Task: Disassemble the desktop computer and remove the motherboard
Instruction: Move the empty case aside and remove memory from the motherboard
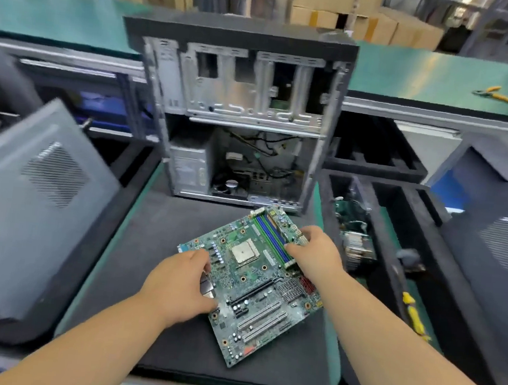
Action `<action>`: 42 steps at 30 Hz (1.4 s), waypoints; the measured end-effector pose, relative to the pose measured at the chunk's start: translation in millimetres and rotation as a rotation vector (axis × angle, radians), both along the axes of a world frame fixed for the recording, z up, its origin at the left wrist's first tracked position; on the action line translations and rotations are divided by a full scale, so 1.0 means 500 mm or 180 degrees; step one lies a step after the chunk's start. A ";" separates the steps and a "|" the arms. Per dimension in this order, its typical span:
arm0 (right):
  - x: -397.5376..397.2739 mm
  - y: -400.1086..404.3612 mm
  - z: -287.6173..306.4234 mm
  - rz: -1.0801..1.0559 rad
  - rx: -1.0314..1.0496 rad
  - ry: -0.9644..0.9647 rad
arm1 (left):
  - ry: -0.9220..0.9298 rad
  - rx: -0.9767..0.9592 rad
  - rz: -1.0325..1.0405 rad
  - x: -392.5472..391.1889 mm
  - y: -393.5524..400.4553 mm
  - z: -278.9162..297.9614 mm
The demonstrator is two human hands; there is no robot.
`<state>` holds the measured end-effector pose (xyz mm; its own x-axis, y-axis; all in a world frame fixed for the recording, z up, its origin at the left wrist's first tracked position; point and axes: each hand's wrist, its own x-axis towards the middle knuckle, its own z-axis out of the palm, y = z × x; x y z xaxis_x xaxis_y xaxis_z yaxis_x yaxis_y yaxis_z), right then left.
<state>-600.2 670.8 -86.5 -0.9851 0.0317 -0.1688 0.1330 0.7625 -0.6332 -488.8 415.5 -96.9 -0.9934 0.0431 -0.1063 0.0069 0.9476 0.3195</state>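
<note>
Working over a dark foam mat (146, 306) amid warehouse cartons, with the opened grey metal computer case (242, 112) at twelve o'clock, you hold the green rectangular motherboard (255, 283) between your hands, left hand (180, 288) pinching its nine o'clock edge, right hand (315, 252) gripping its two o'clock edge.

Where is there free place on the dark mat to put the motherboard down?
Bare mat lies left of the motherboard, between the left hand and the grey side panel. A narrower strip lies between the board and the open case. The right compartment, past the right hand, is crowded with parts.
</note>
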 end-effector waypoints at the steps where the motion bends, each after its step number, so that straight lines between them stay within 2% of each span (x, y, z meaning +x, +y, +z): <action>1: -0.004 -0.031 -0.011 0.0075 -0.0022 -0.0026 | -0.0038 0.0028 0.0097 0.008 -0.025 -0.002; 5: -0.009 -0.127 -0.048 0.0262 -0.0024 -0.0098 | -0.0104 0.0002 0.0303 0.029 -0.104 -0.011; 10: -0.011 -0.175 -0.064 0.0108 0.0070 -0.0020 | -0.0021 -0.0025 0.0198 0.028 -0.134 -0.027; 13: -0.014 -0.171 -0.061 0.0194 0.0320 -0.0039 | 0.0023 -0.0029 0.0023 0.023 -0.142 -0.031; 16: -0.008 -0.145 -0.049 0.0348 0.0448 0.0014 | 0.0123 0.0309 0.0139 0.003 -0.159 -0.021; 20: 0.025 -0.090 -0.034 -0.0102 0.0669 0.0152 | 0.0428 0.0413 0.0483 -0.062 -0.191 -0.015; 24: 0.075 -0.058 -0.044 -0.0619 0.0883 -0.0499 | -0.0296 0.0362 0.0674 -0.123 -0.204 -0.027; 26: 0.093 -0.064 -0.054 -0.0733 0.0821 -0.0850 | -0.0598 0.0255 0.0610 -0.143 -0.201 -0.035; 28: 0.105 -0.078 -0.063 -0.0873 0.0720 -0.0918 | -0.0672 0.0051 0.0461 -0.155 -0.199 -0.040; 31: 0.111 -0.109 -0.066 -0.1249 0.0465 -0.0856 | -0.0652 -0.0064 0.0271 -0.163 -0.199 -0.042; 34: 0.104 -0.127 -0.067 -0.1532 0.0060 -0.0756 | -0.0802 0.0082 0.0259 -0.167 -0.204 -0.039; 36: 0.089 -0.128 -0.070 -0.1572 -0.0210 -0.0589 | -0.0980 0.0192 0.0317 -0.169 -0.211 -0.039; 42: 0.022 -0.133 -0.070 -0.1422 -0.0754 -0.0400 | -0.1245 -0.0077 0.0238 -0.157 -0.212 -0.055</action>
